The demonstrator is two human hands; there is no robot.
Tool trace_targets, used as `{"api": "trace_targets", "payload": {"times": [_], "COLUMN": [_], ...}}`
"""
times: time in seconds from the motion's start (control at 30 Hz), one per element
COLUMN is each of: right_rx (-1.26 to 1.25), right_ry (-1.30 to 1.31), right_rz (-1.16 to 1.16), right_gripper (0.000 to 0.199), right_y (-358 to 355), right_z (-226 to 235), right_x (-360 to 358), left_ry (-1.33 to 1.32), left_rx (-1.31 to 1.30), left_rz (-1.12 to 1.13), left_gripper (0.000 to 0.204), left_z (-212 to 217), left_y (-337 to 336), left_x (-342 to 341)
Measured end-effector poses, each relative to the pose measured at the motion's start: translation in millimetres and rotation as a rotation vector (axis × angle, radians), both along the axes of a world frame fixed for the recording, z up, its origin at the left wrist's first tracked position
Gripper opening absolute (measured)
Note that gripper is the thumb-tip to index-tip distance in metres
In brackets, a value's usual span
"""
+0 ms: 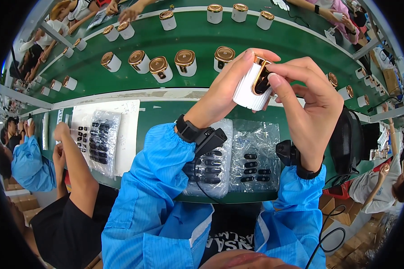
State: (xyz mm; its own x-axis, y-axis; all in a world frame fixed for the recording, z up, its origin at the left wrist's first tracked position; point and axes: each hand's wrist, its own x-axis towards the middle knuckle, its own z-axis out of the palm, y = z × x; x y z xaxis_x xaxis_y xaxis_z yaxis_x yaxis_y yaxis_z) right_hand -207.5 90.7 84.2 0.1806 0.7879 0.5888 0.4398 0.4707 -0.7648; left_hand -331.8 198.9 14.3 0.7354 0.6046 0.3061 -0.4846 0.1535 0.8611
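Note:
My left hand (222, 92) is closed around a small white ribbed canister (247, 93) with a gold top, holding it tilted above the workbench. A glossy black oval panel (261, 84) with a gold rim runs down the canister's side. My right hand (312, 96) has its thumb and forefinger closed at this panel, the thumb pressing its edge. Below my hands, several black oval pieces (250, 164) lie on a transparent plastic bag (271, 134). Beside it, more dark pieces show in a bubble-wrap bag (224, 177), partly behind my left wrist.
Several similar canisters (185, 62) stand on the green conveyor belt (134, 42) beyond a pale rail (157, 93). At left, a co-worker's arm (78, 157) reaches beside a white sheet (129, 121) bearing bagged black pieces. A black mesh bag (345, 139) and cables lie at right.

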Motion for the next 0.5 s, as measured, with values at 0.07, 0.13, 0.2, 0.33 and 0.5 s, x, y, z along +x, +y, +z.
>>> {"api": "trace_targets", "payload": {"times": [0.07,0.13,0.2,0.33,0.5], "right_rx": [0.047,0.069,0.062,-0.181,-0.375], "right_ry": [-0.112,-0.171,-0.216,-0.07,0.089], "right_rz": [-0.037,-0.053,-0.09,0.163,0.298], "right_gripper": [0.019,0.021,0.026,0.034,0.039], "right_y": [1,3,8,16,20], "right_z": [-3,-6,-7,-16,-21], "right_x": [4,10,17,37,54], "left_ry": [-0.008,-0.034,-0.079,0.008,0.074], "left_rx": [-0.019,-0.042,-0.086,-0.015,-0.08], "left_rz": [0.004,-0.006,-0.018,-0.042,-0.137], "left_gripper": [0.069,0.064,0.057,0.064,0.063], "left_z": [1,3,5,-5,-2], "left_y": [-2,-5,-7,1,-3], "left_x": [1,2,1,1,-1]}}
